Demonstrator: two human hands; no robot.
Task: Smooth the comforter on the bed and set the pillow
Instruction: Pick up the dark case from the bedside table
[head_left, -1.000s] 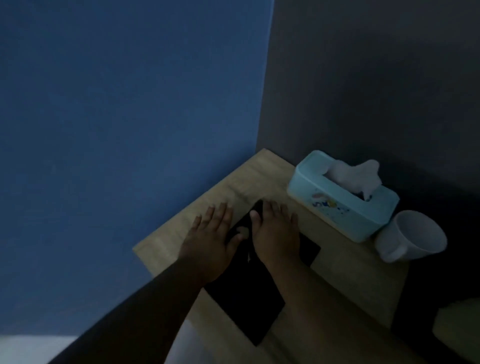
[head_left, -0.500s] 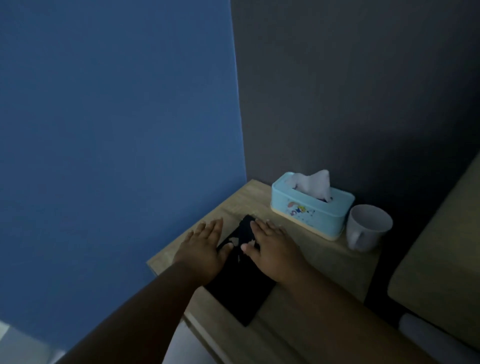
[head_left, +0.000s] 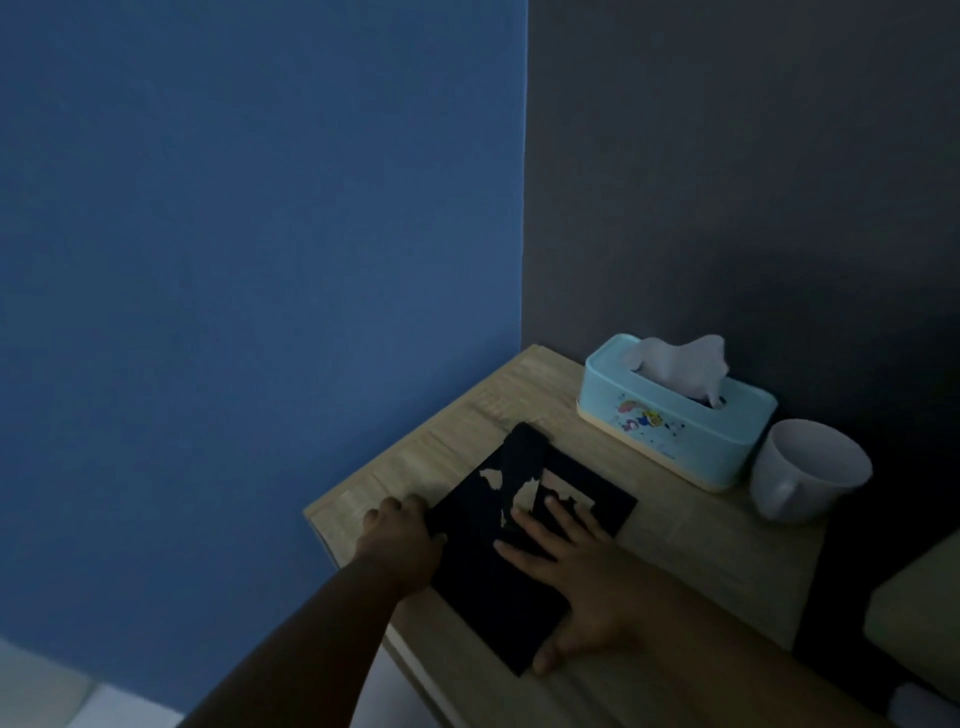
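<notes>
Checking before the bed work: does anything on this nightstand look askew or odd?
The black cloth lies askew across the nightstand, with light patches showing through its upper part, under the left hand and right hand. The tissue box and white mug stand upright.

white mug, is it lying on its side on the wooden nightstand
No, the white mug stands upright beside the light blue tissue box on the wooden nightstand, its opening facing up.

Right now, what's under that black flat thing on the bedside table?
Under the black flat item only the wooden tabletop shows around its edges. The right hand presses flat on it; anything directly beneath is hidden.
</notes>
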